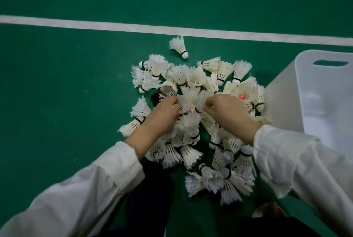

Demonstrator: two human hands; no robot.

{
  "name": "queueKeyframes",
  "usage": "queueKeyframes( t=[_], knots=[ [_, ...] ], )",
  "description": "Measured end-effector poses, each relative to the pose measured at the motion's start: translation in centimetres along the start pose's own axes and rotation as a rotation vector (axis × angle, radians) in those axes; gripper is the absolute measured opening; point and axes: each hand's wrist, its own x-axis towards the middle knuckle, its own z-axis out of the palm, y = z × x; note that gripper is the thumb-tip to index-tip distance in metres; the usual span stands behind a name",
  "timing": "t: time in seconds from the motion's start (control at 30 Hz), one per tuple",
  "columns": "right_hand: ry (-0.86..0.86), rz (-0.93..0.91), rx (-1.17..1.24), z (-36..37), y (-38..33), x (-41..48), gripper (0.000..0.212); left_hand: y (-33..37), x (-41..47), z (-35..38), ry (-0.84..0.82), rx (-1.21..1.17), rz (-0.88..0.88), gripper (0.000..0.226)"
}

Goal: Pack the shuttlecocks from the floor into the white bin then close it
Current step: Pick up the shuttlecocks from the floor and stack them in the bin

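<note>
White sleeves (80, 185) lead to the left hand (162, 114) and right hand (227, 110), both curled shut on shuttlecocks (191, 103) heaped on the floor beside the white bin (286, 101); feathers should be gathered loosely, uncrushed.

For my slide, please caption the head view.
Both hands gather shuttlecocks on a green floor beside the white bin.

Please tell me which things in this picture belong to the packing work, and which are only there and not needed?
Belong to the work:
- pile of shuttlecocks
- lone shuttlecock beyond the pile
- black shuttlecock by the left hand
- white bin, right of the right hand

Only there:
- white court line
- green floor
</note>
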Motion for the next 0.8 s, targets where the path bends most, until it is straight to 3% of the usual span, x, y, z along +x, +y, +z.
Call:
queueKeyframes(
  t=[0.13, 0.37, 0.5, 0.57, 0.7, 0.8],
  knots=[
    [-0.049, -0.021, 0.054, 1.1, -0.1, 0.6, 0.02, 0.4, 1.0, -0.3, -0.157, 0.029, -0.196, 0.039],
    [0.041, -0.024, 0.197, 0.1, -0.5, 1.4, 0.023, 1.1, 0.1, -0.6, 0.202, -0.146, -0.266, 0.018],
    [0.079, -0.072, 0.287, -1.1, -0.6, 1.5, 0.022, 1.3, -0.9, -2.3, 0.339, -0.379, -0.266, 0.009],
    [0.073, -0.095, 0.305, -1.2, -0.6, 1.5, 0.021, 1.1, -1.5, -3.2, 0.375, -0.464, -0.31, 0.012],
    [0.031, -0.079, 0.306, -0.7, -0.4, 1.8, 0.022, -0.7, -1.9, -3.6, 0.449, -0.525, -0.508, 0.037],
    [0.013, -0.075, 0.309, -0.2, -0.7, 1.8, 0.023, -1.8, -1.6, -3.1, 0.33, -0.562, -0.618, 0.02]
  ],
)
